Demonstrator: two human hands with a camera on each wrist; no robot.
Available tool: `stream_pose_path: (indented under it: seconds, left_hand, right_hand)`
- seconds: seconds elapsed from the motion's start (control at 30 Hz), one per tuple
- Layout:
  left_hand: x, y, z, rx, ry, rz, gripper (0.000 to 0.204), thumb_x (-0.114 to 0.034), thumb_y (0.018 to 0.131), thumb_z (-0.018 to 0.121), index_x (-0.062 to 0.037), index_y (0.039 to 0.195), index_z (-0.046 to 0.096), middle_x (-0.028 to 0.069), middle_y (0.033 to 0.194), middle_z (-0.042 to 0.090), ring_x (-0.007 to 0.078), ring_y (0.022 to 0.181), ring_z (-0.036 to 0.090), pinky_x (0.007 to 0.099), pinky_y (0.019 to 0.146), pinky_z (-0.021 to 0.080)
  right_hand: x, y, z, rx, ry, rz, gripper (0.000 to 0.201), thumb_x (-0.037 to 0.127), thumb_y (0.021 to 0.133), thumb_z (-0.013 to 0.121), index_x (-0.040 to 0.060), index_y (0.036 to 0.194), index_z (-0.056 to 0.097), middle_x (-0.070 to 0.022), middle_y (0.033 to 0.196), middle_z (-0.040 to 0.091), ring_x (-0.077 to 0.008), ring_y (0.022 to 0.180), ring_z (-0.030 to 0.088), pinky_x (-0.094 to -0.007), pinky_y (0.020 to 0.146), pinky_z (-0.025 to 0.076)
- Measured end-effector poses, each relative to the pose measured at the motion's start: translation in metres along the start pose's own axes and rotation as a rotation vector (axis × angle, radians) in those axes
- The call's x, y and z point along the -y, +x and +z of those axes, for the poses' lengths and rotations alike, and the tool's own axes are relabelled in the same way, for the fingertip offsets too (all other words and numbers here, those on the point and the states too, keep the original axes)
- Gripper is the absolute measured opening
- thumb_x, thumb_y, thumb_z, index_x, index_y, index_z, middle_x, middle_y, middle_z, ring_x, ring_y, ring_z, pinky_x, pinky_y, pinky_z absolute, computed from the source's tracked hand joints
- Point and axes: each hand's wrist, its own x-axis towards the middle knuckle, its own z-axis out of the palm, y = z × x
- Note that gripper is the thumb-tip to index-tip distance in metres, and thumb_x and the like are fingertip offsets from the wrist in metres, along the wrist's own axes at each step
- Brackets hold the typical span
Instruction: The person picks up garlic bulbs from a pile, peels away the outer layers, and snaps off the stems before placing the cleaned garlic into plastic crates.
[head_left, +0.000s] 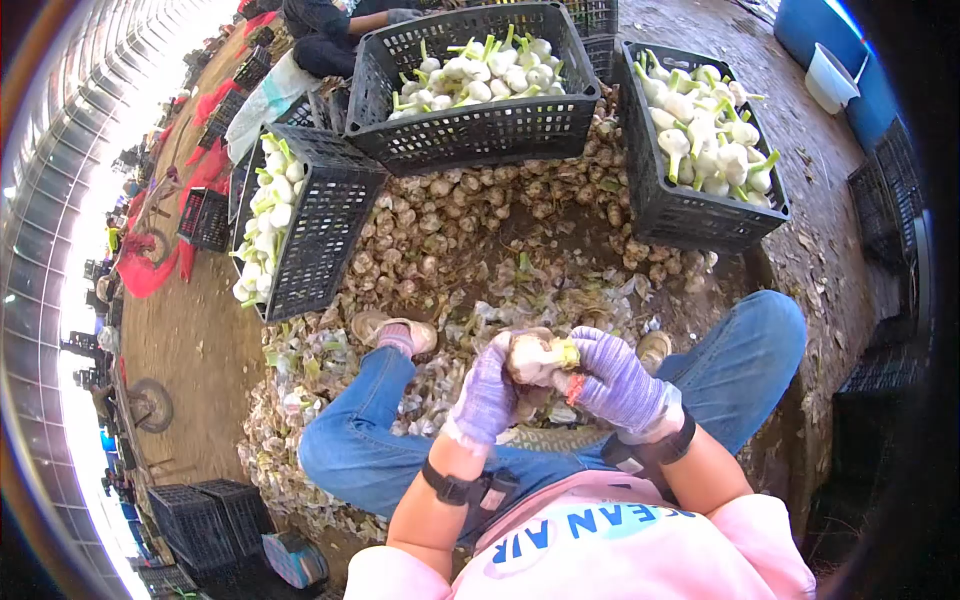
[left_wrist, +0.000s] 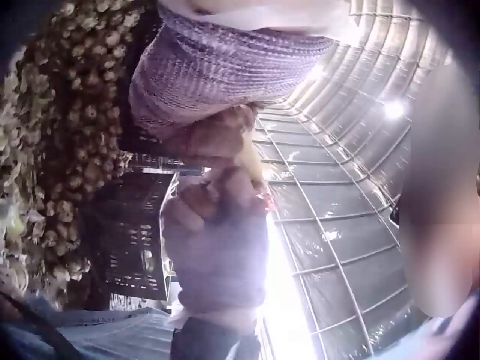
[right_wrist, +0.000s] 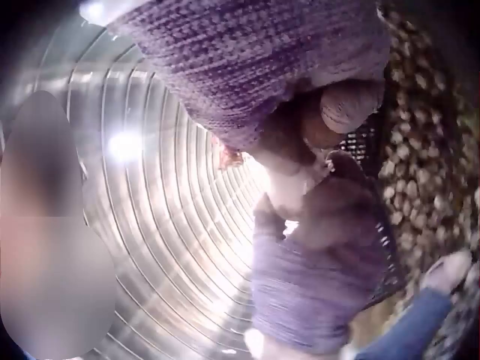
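A garlic bulb (head_left: 532, 358) with a short yellow-green stem is held between both gloved hands above the lap. My left hand (head_left: 486, 392), in a purple knit glove, grips the bulb's rounded side. Fingers of my right hand (head_left: 618, 380), gloved alike, pinch it at the stem end. An orange-red patch (head_left: 575, 388) shows by the right thumb. In the left wrist view the left glove (left_wrist: 217, 71) fills the top, with the right hand (left_wrist: 217, 251) below it. Backlight darkens the fingers in the right wrist view, where the right glove (right_wrist: 262, 67) partly covers the bulb.
Black crates of trimmed white garlic stand at the left (head_left: 325, 230), at the back (head_left: 480, 135) and at the right (head_left: 700, 215). Untrimmed bulbs (head_left: 420, 235) and loose skins (head_left: 500, 300) cover the ground between them and my legs. Another person (head_left: 330, 35) sits behind the crates.
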Motion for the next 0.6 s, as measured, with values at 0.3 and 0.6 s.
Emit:
stream_pose_path:
  seconds: [0.3,0.6]
  left_hand:
    - [0.014,-0.001,0.011,-0.01,0.243,0.387,0.044,-0.036,0.088,0.058,-0.0083,0.12,0.047,0.0062,0.106,0.057,0.0148,0.09,0.058,0.025,0.068,0.051]
    - [-0.012,-0.015,0.013,0.169,0.164,0.307,0.056,-0.027,0.079,0.071,-0.0037,0.124,0.046,0.0077,0.112,0.058,0.0174,0.097,0.059,0.0277,0.078,0.052]
  right_hand:
    - [0.011,-0.003,0.002,-0.102,0.713,0.382,0.036,0.023,0.087,0.058,0.0015,0.115,0.052,-0.0047,0.099,0.061,-0.0105,0.084,0.057,-0.0243,0.073,0.046]
    - [0.007,0.003,0.005,-0.261,1.304,0.252,0.022,0.016,0.082,0.057,0.0023,0.099,0.055,-0.0112,0.091,0.061,-0.0206,0.08,0.059,-0.0313,0.067,0.048]
